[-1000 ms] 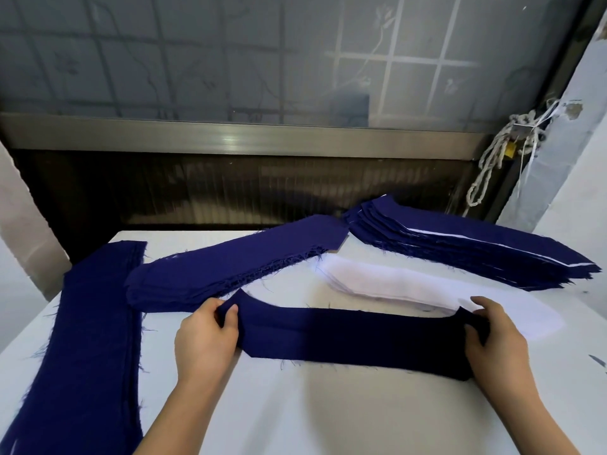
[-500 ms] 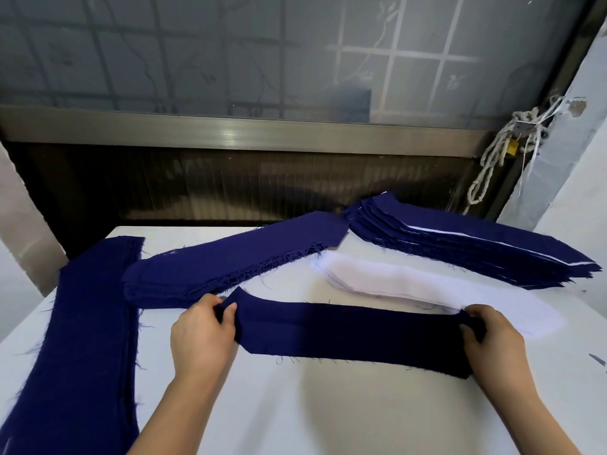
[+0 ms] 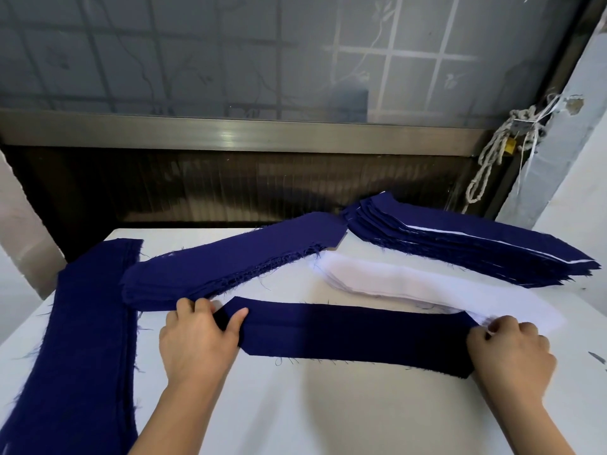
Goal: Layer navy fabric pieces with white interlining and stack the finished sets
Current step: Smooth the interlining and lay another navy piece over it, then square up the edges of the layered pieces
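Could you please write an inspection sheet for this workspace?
Surface: white table, fabric piles across its far half.
Job's things: navy piece lies flat between the hands; white interlining pile behind it; finished stack far right, white edges showing; angled navy pile and long navy pile at left.
Clutter: small dark fleck by the right edge, unidentifiable.
Grippers: left hand pinches the piece's left end; right hand curled at its right end, grip unclear.
Cables: nothing seen; a knotted rope hangs far right.
Surroundings: frosted window above a metal rail.

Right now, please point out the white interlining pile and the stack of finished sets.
white interlining pile point(image 3: 387, 279): head view, middle of the top sheet.
stack of finished sets point(image 3: 460, 254): head view, navy layers near its middle.
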{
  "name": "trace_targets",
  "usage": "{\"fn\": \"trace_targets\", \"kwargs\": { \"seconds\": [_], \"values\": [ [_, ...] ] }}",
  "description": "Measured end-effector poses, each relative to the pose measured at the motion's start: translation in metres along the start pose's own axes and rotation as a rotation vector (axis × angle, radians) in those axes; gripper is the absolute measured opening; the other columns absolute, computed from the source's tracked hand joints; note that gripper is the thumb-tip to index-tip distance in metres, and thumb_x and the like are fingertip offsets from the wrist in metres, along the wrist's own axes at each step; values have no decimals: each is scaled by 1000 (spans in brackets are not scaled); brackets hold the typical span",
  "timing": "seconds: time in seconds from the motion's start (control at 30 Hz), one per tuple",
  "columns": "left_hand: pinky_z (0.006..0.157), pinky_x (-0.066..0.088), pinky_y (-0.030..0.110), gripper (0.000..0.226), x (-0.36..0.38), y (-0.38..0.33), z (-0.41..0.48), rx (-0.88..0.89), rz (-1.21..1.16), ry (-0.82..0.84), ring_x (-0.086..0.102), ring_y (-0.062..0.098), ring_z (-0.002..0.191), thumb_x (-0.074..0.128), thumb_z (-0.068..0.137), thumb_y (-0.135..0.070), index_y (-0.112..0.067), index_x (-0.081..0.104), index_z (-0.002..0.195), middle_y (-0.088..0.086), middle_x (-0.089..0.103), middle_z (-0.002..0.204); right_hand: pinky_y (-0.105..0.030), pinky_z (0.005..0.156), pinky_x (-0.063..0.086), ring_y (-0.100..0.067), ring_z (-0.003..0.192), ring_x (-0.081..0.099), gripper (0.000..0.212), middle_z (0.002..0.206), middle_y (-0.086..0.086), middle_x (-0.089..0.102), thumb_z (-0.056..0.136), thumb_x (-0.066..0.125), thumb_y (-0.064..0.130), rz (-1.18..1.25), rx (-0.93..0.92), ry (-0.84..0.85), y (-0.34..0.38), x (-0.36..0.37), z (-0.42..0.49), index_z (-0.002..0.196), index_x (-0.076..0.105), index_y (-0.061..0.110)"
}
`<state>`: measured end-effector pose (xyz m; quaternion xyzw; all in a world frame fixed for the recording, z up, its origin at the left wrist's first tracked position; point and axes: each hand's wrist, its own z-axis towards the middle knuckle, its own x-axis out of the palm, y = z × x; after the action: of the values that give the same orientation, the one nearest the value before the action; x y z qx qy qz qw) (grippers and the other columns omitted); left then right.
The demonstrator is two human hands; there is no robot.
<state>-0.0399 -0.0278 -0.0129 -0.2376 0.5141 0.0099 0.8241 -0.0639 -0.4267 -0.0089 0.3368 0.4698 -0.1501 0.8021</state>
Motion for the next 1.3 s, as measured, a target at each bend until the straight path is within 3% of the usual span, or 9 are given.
{"fn": "trace_targets", "kwargs": {
  "seconds": [0.17,0.3,0.43,0.57,0.7,0.9,1.03,1.2,1.3],
  "values": [
    [77,47,36,47,3,-2,4,46,-60,73,54,23,91,62,84,-64,-20,67,101,-4,52,92,-44,77,40,-39,92,49,33,94,-21,57,86,61,32,-62,-106,52,2,3,0,94,62,0],
    [63,39,31,34,3,-2,4,100,-167,87,54,16,77,66,86,-54,-24,53,96,-11,55,79,-41,66,42,-33,80,49,21,83,-12,59,83,68,19,120,-251,114,8,-1,-2,92,52,9],
    [60,39,30,50,1,-2,5,110,-231,122,55,14,70,64,90,-46,-24,43,130,-9,59,79,-37,58,41,-29,68,53,30,77,-5,61,85,62,10,253,-290,212,9,-5,-7,108,46,17],
    [49,35,24,33,-3,-8,-2,251,-295,24,52,6,57,59,93,-30,-28,43,121,-13,54,72,-35,64,41,-35,86,61,34,99,-11,68,85,60,8,172,-338,201,14,-7,-10,118,51,11],
    [60,44,33,10,-3,-10,-7,353,-82,31,57,22,72,67,88,-25,-15,66,88,-1,56,86,-34,65,39,-35,96,62,35,114,-10,66,85,59,9,122,-372,224,18,-13,-16,119,50,10],
    [78,48,30,28,-18,2,-14,304,-95,155,57,17,87,58,94,-35,-17,64,115,-6,50,112,-37,60,41,-27,72,59,39,90,-5,67,87,57,7,190,-389,319,24,-27,-29,123,47,16],
    [76,52,34,53,-49,42,3,183,-147,116,60,22,90,62,92,-40,-16,51,138,-4,42,125,-23,57,43,-8,61,57,41,69,6,63,82,62,-5,499,-338,416,51,-43,-74,109,54,25],
    [76,50,40,51,-96,95,54,145,20,8,60,38,92,66,88,-31,-7,52,130,11,44,116,-16,49,43,-7,42,53,53,55,0,63,73,67,-7,722,-390,630,101,-71,-163,89,54,42],
    [86,50,45,63,-115,126,90,66,134,83,57,42,105,64,88,-27,-3,37,139,19,36,130,-7,48,37,-2,42,49,50,48,0,55,69,67,-9,783,-494,602,140,-78,-201,65,58,40]
  ]
}}
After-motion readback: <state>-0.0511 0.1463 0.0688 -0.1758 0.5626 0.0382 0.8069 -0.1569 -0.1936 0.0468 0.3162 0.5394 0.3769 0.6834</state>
